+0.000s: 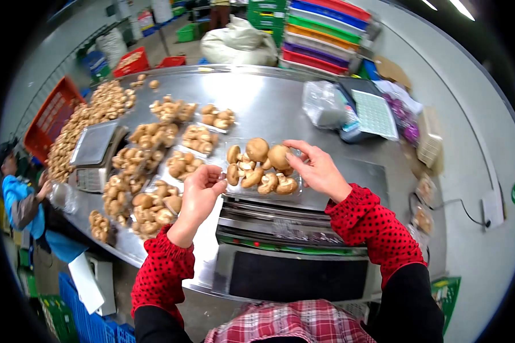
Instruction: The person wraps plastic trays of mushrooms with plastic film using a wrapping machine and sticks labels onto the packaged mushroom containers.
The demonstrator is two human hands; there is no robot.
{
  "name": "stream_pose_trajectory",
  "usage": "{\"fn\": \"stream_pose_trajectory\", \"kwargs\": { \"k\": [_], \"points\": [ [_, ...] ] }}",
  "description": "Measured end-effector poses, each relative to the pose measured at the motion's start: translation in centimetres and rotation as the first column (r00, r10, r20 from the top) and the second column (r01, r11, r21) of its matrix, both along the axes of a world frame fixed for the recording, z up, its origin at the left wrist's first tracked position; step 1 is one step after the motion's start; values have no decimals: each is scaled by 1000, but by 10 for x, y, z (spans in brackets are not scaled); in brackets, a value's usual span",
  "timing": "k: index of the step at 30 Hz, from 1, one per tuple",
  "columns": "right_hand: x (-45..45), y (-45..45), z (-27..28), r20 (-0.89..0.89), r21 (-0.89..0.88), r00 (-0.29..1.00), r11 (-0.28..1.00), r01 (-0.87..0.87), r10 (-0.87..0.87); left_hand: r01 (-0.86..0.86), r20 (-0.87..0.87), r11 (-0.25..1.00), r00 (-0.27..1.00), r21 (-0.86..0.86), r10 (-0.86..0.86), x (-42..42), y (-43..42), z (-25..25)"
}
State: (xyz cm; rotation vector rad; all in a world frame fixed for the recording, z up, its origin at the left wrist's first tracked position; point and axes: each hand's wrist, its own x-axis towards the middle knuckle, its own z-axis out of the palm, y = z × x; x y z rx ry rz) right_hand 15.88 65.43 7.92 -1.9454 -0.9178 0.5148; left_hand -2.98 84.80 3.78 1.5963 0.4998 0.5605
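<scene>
Mushrooms point(257, 149) sit in a clear tray point(263, 195) right in front of the person, on the steel table point(257, 94) just past a slatted metal unit with a black panel point(297, 276); caps and stems point every which way, with the biggest caps up on the far side. Left hand point(199, 193) is at the tray's left edge, fingers curled in with the thumb close to the index; looks like it's there to keep that side from sliding, though can't tell if it's really pinching the rim. Right hand point(319, 170) comes over the right side, index stretched out and thumb apart from it, the other fingers bent, tips right by a rounded cap point(279, 156); seems placed to steady that cap near the edge, but whether it's gripped or just touched, can't tell.

Off to the left there's a bunch of filled trays point(199, 139) set close together, probably to save room while staying within reach; past them sit a scale point(94, 143) and a big loose heap point(97, 108). Another person in blue point(23, 200) stands on that far left side, well apart from these hands; clear plastic bags point(323, 103) lie to the right, likely parked there so the middle stays workable.
</scene>
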Motion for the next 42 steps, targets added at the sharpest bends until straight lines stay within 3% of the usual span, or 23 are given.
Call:
{"fn": "stream_pose_trajectory", "kwargs": {
  "k": [4,6,7,12,13,16,18,20,22,24,25,26,27,28,29,30,31,32,34,36,38,39,42],
  "points": [
    [20,-93,-23,76,-94,993,990,101,-94,173,-101,980,978,-101,-183,55,-65,-26],
    [29,-123,-47,366,-113,917,970,215,-160,202,-102,970,971,-133,-216,75,-91,-41],
    [32,-131,-56,254,-69,938,963,260,-236,217,-101,967,968,-130,-231,82,-99,-44],
    [35,-157,-40,310,-74,918,956,285,-250,254,-170,967,953,-6,-251,85,-107,-46],
    [27,-166,-31,350,-70,898,948,310,-268,206,-150,962,972,176,-181,77,-108,-43],
    [13,-241,-42,507,32,788,921,387,-349,198,-289,658,957,726,31,24,-103,-17],
    [-2,-275,-31,541,-455,813,738,498,-215,328,-420,406,893,853,161,0,-104,-21],
    [-8,-272,-33,424,-677,898,619,399,-116,382,-451,309,872,871,192,0,-111,-26],
    [-3,-259,-45,344,-585,927,737,338,-151,474,-539,312,826,823,167,14,-117,-20],
    [2,-261,-59,-248,-348,922,916,201,-296,396,-458,627,886,671,-69,23,-115,-40],
    [-8,-270,-40,-554,-251,784,954,162,-279,431,-512,800,839,419,-184,8,-115,-20],
    [-23,-281,-14,-639,-191,749,979,64,-174,463,-642,876,715,136,-278,-13,-112,-6],
    [-38,-286,7,-672,-220,720,975,26,-171,440,-540,862,675,-252,-503,-36,-111,17],
    [-54,-286,24,-856,-86,486,975,206,-178,471,-297,705,676,-530,-675,-50,-109,33],
    [-55,-280,51,-890,101,455,959,266,-32,520,-35,670,776,-529,-630,-50,-113,49],
    [-38,-267,61,-699,362,704,910,200,123,565,221,631,811,-531,-541,-40,-126,78],
    [-18,-244,65,-538,607,808,775,174,239,733,532,625,654,-269,-538,-10,-114,89],
    [7,-207,62,-449,760,856,614,214,256,578,591,772,730,-266,-343,20,-112,83],
    [65,-141,34,-450,770,893,515,376,22,337,572,941,776,-23,-264,116,-97,89],
    [115,-108,-48,-307,549,899,714,435,-312,6,151,970,988,242,-44,179,-83,8],
    [124,-112,-103,-141,52,903,907,417,-407,151,-377,874,926,462,39,191,-87,-46],
    [127,-113,-106,-142,53,903,908,416,-405,104,-39,902,995,420,-97,185,-88,-79],
    [108,-135,-110,112,207,972,961,182,-208,344,-217,695,939,632,-267,155,-81,-61]
  ]
}}
